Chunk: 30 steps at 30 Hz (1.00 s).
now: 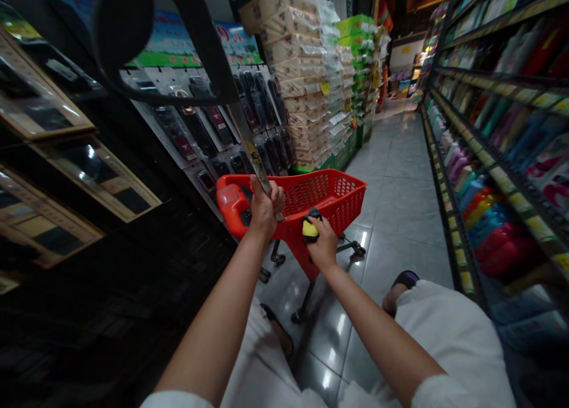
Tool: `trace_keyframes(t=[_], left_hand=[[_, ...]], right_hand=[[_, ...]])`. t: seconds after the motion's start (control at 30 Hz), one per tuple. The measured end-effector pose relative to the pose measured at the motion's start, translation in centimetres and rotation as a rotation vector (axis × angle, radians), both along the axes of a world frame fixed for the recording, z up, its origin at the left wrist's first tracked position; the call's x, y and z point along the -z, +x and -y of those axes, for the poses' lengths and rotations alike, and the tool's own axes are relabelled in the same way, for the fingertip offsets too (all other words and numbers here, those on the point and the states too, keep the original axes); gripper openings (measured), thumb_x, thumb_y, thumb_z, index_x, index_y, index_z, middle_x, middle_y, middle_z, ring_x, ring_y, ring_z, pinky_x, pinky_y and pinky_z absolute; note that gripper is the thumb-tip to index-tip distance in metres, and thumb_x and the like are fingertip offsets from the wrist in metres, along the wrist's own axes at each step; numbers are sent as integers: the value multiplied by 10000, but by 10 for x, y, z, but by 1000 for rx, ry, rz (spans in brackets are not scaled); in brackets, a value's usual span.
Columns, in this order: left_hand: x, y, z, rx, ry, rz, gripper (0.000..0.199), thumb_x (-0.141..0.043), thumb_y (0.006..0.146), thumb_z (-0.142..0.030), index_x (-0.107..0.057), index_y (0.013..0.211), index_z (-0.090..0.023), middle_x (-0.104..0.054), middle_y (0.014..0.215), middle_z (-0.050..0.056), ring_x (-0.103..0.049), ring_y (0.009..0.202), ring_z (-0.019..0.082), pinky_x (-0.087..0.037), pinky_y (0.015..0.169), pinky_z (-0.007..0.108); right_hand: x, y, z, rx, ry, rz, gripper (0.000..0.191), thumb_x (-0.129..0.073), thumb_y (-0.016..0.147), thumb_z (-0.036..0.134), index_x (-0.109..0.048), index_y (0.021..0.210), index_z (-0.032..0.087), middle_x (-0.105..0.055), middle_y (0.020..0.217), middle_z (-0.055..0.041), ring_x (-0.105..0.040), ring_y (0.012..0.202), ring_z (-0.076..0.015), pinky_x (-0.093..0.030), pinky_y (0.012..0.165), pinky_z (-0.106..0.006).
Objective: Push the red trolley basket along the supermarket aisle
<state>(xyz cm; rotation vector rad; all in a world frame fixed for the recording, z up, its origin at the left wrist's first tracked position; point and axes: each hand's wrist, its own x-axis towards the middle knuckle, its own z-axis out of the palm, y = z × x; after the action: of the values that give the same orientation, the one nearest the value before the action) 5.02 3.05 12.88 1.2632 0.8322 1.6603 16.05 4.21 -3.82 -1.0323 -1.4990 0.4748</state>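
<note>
My left hand (pixel 265 209) is closed round the lower part of a long worn metal pole (pixel 252 150). At the pole's upper end a large dark looped handle (pixel 222 70) looms close to the camera. To the right, my right hand (pixel 323 242) grips a small yellow and black object (pixel 311 227), its exact kind unclear. Just beyond both hands stands a red plastic shopping cart (pixel 351 209) with perforated basket walls and dark wheeled legs. Whether the pole's lower end touches the cart cannot be told.
Boxed goods (pixel 106 174) hang on the dark left side. Behind the cart are packaged items on a rack (pixel 262 105) and tall stacks of cartons (pixel 302 82). Shelves of bottles and packages (pixel 502 171) line the right. Grey tiled floor (pixel 395 200) runs down the aisle.
</note>
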Motion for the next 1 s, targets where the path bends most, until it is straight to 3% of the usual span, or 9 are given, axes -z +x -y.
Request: trace_keyframes(t=[0.2, 0.43, 0.5, 0.67, 0.73, 0.9, 1.0], left_hand=[[0, -1, -2, -19, -15, 6, 723, -430, 766, -858, -305, 487, -203, -190, 429, -65, -146, 370, 58, -73, 389, 254], [1, 3, 0, -36, -11, 11, 725, -444, 725, -885, -322, 498, -207, -200, 441, -62, -159, 383, 63, -92, 398, 266], [1, 2, -1, -38, -20, 8, 725, -462, 718, -883, -323, 500, -205, -200, 445, -63, -160, 383, 61, -91, 400, 263], [2, 1, -3, -16, 4, 4, 718, -456, 728, -878, -320, 508, -208, -210, 437, -69, -159, 380, 58, -87, 395, 252], [2, 1, -4, -6, 17, 4, 718, -476, 715, -879, -325, 509, -208, -216, 434, -72, -159, 376, 55, -85, 392, 252], [4, 0, -5, -13, 18, 12, 716, -482, 716, -874, -342, 507, -204, -216, 435, -73, -154, 366, 49, -73, 390, 256], [4, 0, -6, -9, 7, 31, 710, -464, 739, -863, -342, 513, -200, -221, 440, -70, -156, 366, 49, -77, 387, 250]], right_hand=[[4, -14, 22, -159, 127, -129, 534, -602, 751, 88, -649, 1262, 235, -609, 1267, -102, -596, 1212, -255, -478, 1045, -389], [-18, -33, 32, -125, 220, -72, 525, -592, 781, 89, -648, 1267, 278, -525, 1294, -96, -537, 1253, -258, -445, 1073, -408], [-10, -35, 30, -94, 178, -56, 461, -618, 753, 94, -677, 1175, 271, -523, 1258, -90, -548, 1216, -260, -466, 1035, -403], [40, -24, 30, -7, -4, -8, 295, -613, 700, 98, -641, 958, 238, -553, 1042, -53, -606, 987, -234, -522, 879, -374], [43, -25, 33, 16, -30, -4, 327, -588, 710, 105, -619, 1010, 231, -542, 1032, -59, -611, 951, -233, -528, 851, -373], [8, -40, 33, -42, 177, -10, 686, -579, 770, 147, -369, 1419, 222, -486, 1300, -150, -497, 1274, -290, -445, 1058, -461], [19, -39, 29, -85, 227, -5, 626, -554, 752, 111, -430, 1356, 215, -468, 1300, -151, -489, 1279, -295, -432, 1073, -487]])
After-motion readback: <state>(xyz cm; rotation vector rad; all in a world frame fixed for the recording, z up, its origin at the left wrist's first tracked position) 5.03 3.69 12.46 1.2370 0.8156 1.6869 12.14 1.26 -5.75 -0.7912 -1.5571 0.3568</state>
